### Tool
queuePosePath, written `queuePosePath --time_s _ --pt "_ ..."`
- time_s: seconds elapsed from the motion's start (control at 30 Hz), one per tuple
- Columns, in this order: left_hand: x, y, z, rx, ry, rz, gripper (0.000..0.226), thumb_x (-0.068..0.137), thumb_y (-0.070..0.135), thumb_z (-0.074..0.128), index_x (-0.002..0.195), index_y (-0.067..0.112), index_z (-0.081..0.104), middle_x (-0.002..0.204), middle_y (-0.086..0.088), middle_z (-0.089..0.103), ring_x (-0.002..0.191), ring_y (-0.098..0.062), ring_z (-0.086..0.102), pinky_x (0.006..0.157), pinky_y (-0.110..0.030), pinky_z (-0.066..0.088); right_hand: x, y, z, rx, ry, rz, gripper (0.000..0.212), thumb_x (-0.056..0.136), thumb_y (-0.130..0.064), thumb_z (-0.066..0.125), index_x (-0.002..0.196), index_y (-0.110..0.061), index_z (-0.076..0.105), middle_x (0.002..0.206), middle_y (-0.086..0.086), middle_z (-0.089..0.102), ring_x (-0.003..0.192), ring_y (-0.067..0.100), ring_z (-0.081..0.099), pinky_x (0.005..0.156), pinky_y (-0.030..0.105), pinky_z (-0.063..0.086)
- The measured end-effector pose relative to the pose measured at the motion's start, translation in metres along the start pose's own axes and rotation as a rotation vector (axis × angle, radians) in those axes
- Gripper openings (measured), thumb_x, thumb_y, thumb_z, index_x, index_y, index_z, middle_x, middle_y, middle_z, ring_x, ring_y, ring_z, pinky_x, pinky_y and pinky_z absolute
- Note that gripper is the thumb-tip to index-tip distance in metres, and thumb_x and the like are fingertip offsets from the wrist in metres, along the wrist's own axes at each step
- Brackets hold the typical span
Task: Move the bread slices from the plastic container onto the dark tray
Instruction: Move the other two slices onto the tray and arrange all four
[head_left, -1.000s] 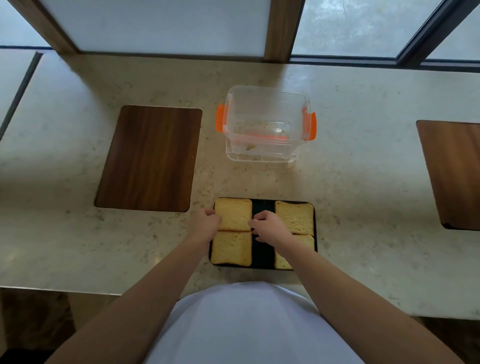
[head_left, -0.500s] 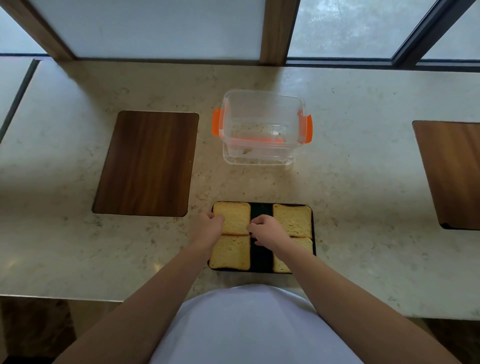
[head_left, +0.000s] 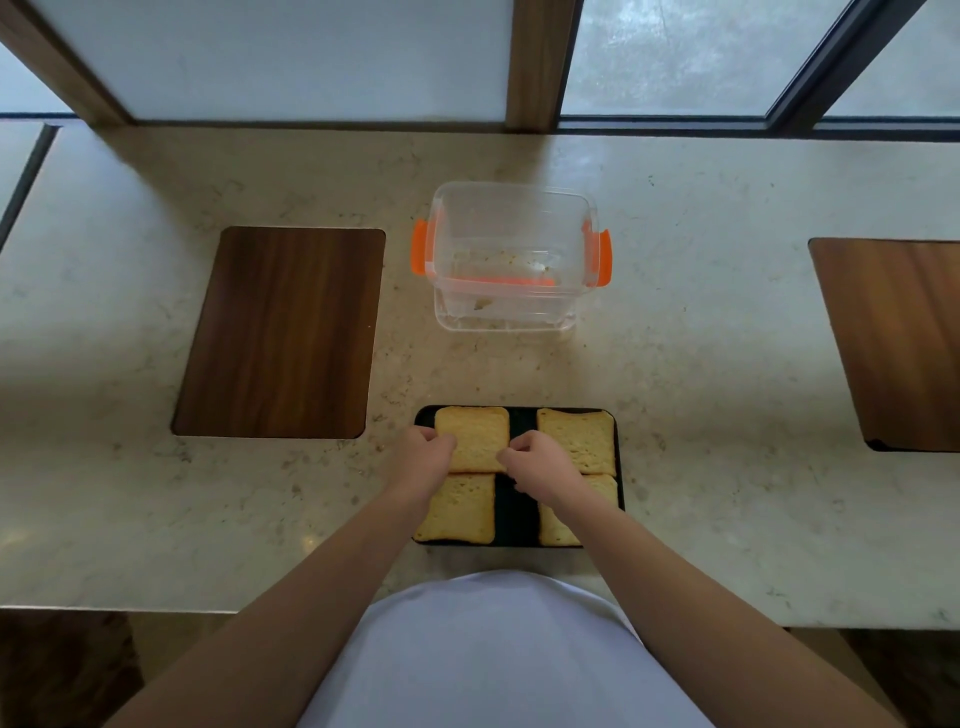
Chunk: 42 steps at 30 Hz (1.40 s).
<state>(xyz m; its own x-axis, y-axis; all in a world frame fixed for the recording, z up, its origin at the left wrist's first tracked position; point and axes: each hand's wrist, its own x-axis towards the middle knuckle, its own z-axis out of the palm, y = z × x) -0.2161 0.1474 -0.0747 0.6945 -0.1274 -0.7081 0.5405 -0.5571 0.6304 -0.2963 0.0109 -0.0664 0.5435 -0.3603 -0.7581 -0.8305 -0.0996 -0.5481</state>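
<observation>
Lying flat on the dark tray (head_left: 519, 519), four golden, porous bread slices form two columns with a bare black strip between. Left hand (head_left: 423, 462) and right hand (head_left: 540, 465) pinch opposite edges of the far-left slice (head_left: 475, 439). Beyond sits the clear container (head_left: 511, 260), only crumbs inside.

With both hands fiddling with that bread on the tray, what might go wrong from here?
Both the left hand and the right hand pinch the far-left slice, so it might tear or crumble. That slice touches the near-left slice, so nudging it could push its neighbour askew. The dark tray sits close to the counter's near edge, so a push toward the person might slide it off.
</observation>
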Motion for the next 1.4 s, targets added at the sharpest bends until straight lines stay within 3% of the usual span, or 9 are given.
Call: queuePosePath --time_s 0.23,0.47,0.57,0.67,0.87,1.0,1.07,1.2,1.4 --pt "0.001 -0.002 0.003 0.042 -0.02 0.003 0.005 0.092 0.022 0.056 0.089 0.025 0.054 0.083 0.009 0.051 0.071 -0.004 0.046 0.059 -0.024 0.038 0.0 0.006 -0.004 -0.023 0.023 0.03 0.036 0.087 -0.023 0.056 0.104 0.007 0.067 0.078 0.01 0.054 0.072 0.023 0.053 0.088 0.062 0.054" --pt "-0.003 -0.005 -0.006 0.084 -0.012 0.026 0.044 0.094 0.024 0.055 0.135 0.011 0.054 0.096 0.01 0.058 0.079 -0.001 0.05 0.061 -0.023 0.038 -0.002 0.011 -0.005 -0.063 0.02 -0.012 0.042 0.091 -0.028 0.057 0.129 -0.008 0.056 0.087 0.004 0.068 0.075 0.019 0.064 0.068 0.038 0.057" --pt "-0.014 -0.016 -0.019 0.155 -0.012 0.051 0.05 0.095 0.025 0.054 0.142 0.01 0.048 0.13 -0.004 0.059 0.104 -0.013 0.055 0.084 -0.028 0.041 -0.006 0.021 -0.004 -0.06 0.035 -0.037 0.046 0.094 -0.03 0.058 0.135 -0.012 0.052 0.086 -0.003 0.065 0.077 0.014 0.066 0.072 0.039 0.059" --pt "-0.028 -0.031 -0.033 0.204 -0.01 0.082 0.048 0.094 0.025 0.053 0.139 0.01 0.052 0.134 -0.006 0.059 0.119 -0.021 0.055 0.101 -0.038 0.043 -0.013 0.032 0.002 -0.052 -0.003 -0.031 0.046 0.094 -0.03 0.059 0.135 -0.012 0.052 0.087 -0.008 0.06 0.084 0.014 0.066 0.082 0.044 0.062" --pt "-0.043 -0.042 -0.038 0.267 0.049 0.182 0.042 0.094 0.02 0.054 0.135 0.011 0.057 0.123 -0.003 0.065 0.106 -0.014 0.058 0.089 -0.028 0.044 -0.006 0.029 0.005 -0.023 0.033 -0.053 0.06 0.095 -0.029 0.059 0.149 -0.01 0.04 0.096 -0.01 0.052 0.075 -0.001 0.051 0.068 0.023 0.051" --pt "-0.03 -0.016 -0.019 0.282 0.037 0.265 0.047 0.096 0.018 0.053 0.143 0.01 0.048 0.134 -0.005 0.059 0.095 -0.004 0.056 0.077 -0.011 0.037 0.004 0.014 0.006 -0.023 0.068 -0.027 0.06 0.096 -0.025 0.055 0.15 -0.006 0.037 0.091 -0.006 0.051 0.071 0.002 0.051 0.076 0.035 0.056" --pt "-0.018 -0.003 -0.009 0.306 0.003 0.218 0.045 0.094 0.017 0.053 0.138 0.008 0.051 0.127 -0.007 0.06 0.087 -0.006 0.051 0.072 -0.02 0.037 0.006 0.01 0.008 -0.064 0.08 -0.014 0.051 0.093 -0.025 0.054 0.139 -0.005 0.046 0.096 0.002 0.061 0.077 0.016 0.062 0.066 0.035 0.053" --pt "-0.003 0.01 -0.002 0.413 -0.043 0.14 0.014 0.083 0.021 0.054 0.078 0.008 0.053 0.075 -0.007 0.049 0.064 -0.019 0.045 0.058 -0.034 0.033 0.006 0.004 0.01 -0.119 0.066 -0.011 0.04 0.087 -0.027 0.054 0.123 -0.009 0.052 0.098 0.009 0.065 0.089 0.028 0.066 0.061 0.035 0.048" --pt "-0.004 0.01 -0.005 0.37 -0.054 0.139 0.024 0.085 0.023 0.055 0.069 0.025 0.038 0.077 -0.001 0.047 0.072 -0.019 0.047 0.063 -0.036 0.037 0.007 0.004 0.012 -0.109 0.04 -0.022 0.022 0.087 -0.029 0.056 0.104 -0.017 0.046 0.099 0.008 0.064 0.083 0.023 0.063 0.059 0.032 0.046"
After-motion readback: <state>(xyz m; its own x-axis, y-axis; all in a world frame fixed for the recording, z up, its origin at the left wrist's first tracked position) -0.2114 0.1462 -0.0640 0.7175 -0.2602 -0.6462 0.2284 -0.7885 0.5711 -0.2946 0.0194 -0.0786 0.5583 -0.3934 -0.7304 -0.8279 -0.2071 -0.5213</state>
